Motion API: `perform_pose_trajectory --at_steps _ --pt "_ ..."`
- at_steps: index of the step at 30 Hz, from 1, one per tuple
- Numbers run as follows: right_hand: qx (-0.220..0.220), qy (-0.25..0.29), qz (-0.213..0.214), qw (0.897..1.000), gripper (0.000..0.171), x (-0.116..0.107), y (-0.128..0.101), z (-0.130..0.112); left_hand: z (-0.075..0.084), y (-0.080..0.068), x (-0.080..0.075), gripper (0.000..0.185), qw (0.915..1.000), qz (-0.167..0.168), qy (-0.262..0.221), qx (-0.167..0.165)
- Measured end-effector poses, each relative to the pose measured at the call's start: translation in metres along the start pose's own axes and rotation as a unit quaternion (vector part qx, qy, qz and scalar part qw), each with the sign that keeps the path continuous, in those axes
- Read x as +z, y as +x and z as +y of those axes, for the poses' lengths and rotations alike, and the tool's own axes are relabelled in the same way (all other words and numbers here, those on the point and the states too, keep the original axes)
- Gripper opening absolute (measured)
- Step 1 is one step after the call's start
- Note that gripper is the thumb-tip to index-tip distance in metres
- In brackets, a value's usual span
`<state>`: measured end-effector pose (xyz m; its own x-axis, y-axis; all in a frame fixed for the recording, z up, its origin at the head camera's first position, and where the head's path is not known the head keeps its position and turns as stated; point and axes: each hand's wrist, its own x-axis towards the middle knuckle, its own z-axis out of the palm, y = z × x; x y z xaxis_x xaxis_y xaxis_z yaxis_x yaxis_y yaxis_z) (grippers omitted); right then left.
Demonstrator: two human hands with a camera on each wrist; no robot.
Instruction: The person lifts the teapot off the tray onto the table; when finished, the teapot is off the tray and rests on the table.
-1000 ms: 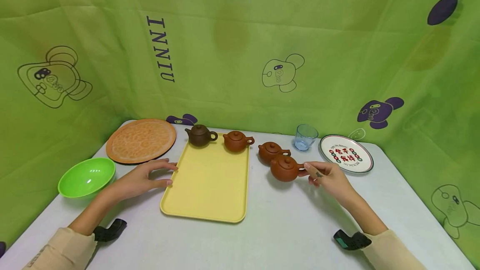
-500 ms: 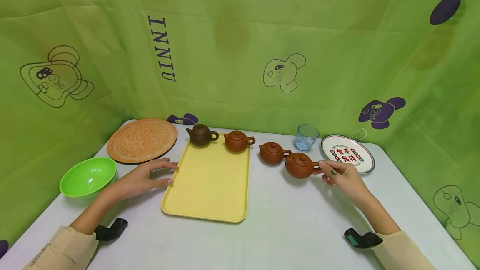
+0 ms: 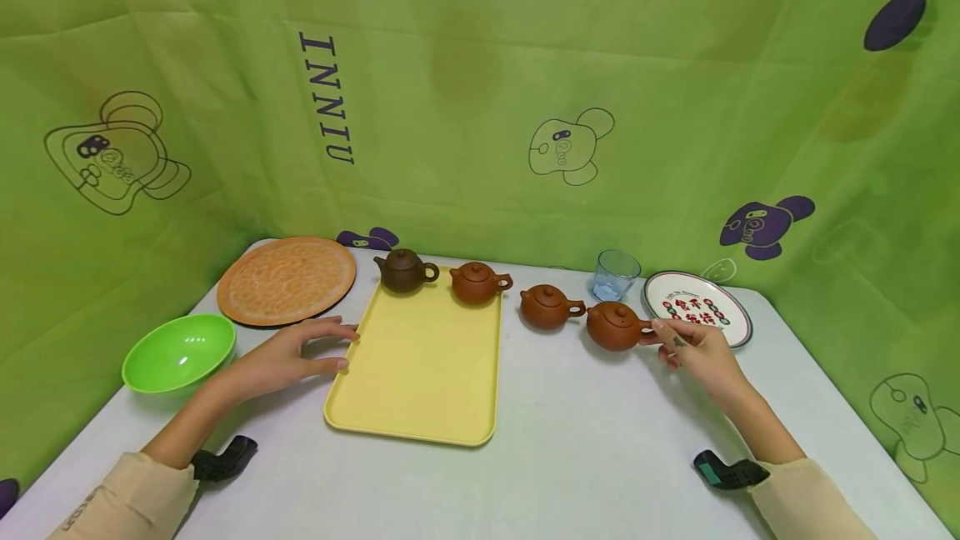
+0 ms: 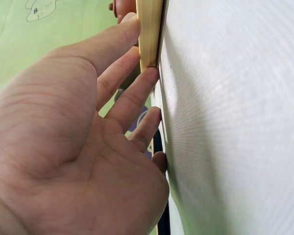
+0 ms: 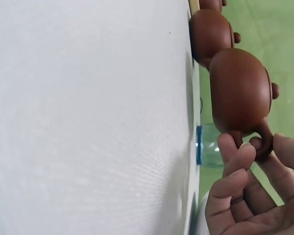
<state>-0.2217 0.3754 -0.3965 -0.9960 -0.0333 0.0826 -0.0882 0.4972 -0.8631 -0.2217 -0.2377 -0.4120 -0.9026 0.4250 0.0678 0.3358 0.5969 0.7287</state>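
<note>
Teapot (image 3: 614,326), reddish-brown clay, round, lidded

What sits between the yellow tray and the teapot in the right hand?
One more reddish-brown teapot on the white table, seen in the head view.

White table (image 3: 570,457) w/ yellow tray (image 3: 420,373), teapots (image 3: 551,307), green bowl (image 3: 178,352), plates (image 3: 697,305), glass (image 3: 617,275).

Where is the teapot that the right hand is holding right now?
In the head view the held teapot sits right of the yellow tray, beside another reddish teapot, near the glass cup and printed plate.
</note>
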Motion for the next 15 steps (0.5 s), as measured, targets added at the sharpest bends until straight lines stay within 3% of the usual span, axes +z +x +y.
perform_pose_trajectory --at_steps 15 --pt "0.023 -0.013 0.009 1.000 0.050 -0.003 0.011 0.008 0.001 -0.001 0.000 0.041 1.0000 0.002 0.002 0.000"
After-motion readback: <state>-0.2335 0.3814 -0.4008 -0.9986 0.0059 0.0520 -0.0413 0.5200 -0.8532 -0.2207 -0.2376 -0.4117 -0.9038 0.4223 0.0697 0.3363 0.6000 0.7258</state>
